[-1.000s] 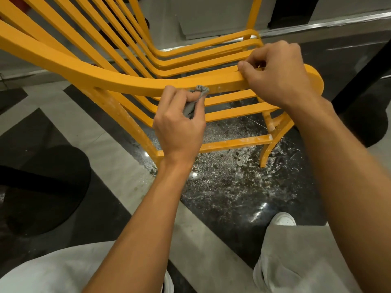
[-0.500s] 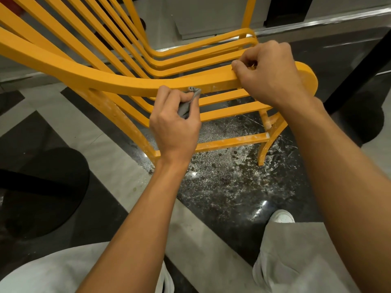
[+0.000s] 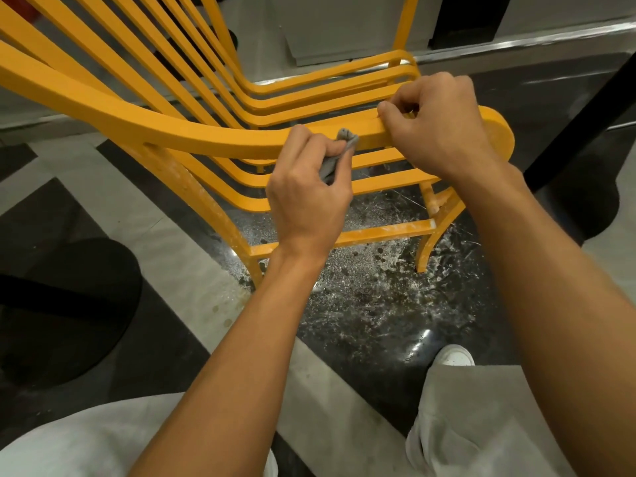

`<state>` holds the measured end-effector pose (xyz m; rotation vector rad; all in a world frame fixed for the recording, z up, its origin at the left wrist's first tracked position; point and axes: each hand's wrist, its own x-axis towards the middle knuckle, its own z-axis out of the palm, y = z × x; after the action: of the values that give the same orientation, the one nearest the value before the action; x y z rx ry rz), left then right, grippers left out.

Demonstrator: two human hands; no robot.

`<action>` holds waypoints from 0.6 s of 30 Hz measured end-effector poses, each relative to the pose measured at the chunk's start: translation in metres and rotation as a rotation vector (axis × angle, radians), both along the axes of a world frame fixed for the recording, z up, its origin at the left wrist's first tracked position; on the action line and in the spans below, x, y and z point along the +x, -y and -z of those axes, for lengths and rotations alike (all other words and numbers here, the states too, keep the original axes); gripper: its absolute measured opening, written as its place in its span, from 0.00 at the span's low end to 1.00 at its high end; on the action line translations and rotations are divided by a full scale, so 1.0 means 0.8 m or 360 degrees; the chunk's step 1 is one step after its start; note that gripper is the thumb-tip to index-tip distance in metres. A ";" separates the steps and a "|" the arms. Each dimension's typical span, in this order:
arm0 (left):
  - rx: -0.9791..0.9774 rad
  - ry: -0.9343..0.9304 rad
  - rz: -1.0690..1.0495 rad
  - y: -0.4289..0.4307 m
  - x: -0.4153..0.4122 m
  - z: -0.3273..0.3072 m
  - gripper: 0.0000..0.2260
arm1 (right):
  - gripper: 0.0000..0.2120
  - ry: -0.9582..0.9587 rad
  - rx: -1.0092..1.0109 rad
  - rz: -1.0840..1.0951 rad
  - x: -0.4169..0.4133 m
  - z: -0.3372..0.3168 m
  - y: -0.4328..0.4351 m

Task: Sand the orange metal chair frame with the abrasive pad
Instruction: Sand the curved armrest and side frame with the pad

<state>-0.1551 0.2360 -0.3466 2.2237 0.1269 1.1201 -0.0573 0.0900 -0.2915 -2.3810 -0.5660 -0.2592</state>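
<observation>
Floor (image 3: 161,218): polished, with dark panels crossed by a pale band that runs under your arms.
Chair (image 3: 192,136): the orange frame stands on the floor ahead of you, and its slats sweep from upper left down into the seat. The near curved rail crosses in front of your hands and ends in a round disc at the right. Pale scuffing shows on the near leg and the lower crossbar.
Dust (image 3: 371,294): pale specks and streaks lie on the dark floor beneath the seat, between the chair's legs.
Trousers (image 3: 488,425): light grey, at the bottom edge on both sides.
Right hand (image 3: 437,129): your grip is wrapped over the near rail just short of its round end, fingers curled round the bar.
Left hand (image 3: 309,197): your grip is clamped on the pad, pinching it just beside the right hand and below the rail.
Shoe (image 3: 454,356): a white toe on the dark floor, past the right trouser leg.
Pad (image 3: 346,141): grey and crumpled, its upper end against the near face of the rail, the rest tucked in your left hand.
</observation>
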 end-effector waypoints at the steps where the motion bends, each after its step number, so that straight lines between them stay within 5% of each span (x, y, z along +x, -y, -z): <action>1: -0.0007 -0.0008 -0.0001 -0.001 -0.001 0.002 0.07 | 0.14 -0.0011 0.0009 -0.0006 0.001 -0.001 0.002; 18: -0.0034 -0.0019 -0.0073 -0.010 -0.009 0.010 0.07 | 0.15 0.0016 0.0009 -0.0026 0.002 0.001 0.003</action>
<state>-0.1619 0.2436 -0.3543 2.2191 0.1949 1.1248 -0.0558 0.0876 -0.2922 -2.3700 -0.5883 -0.2650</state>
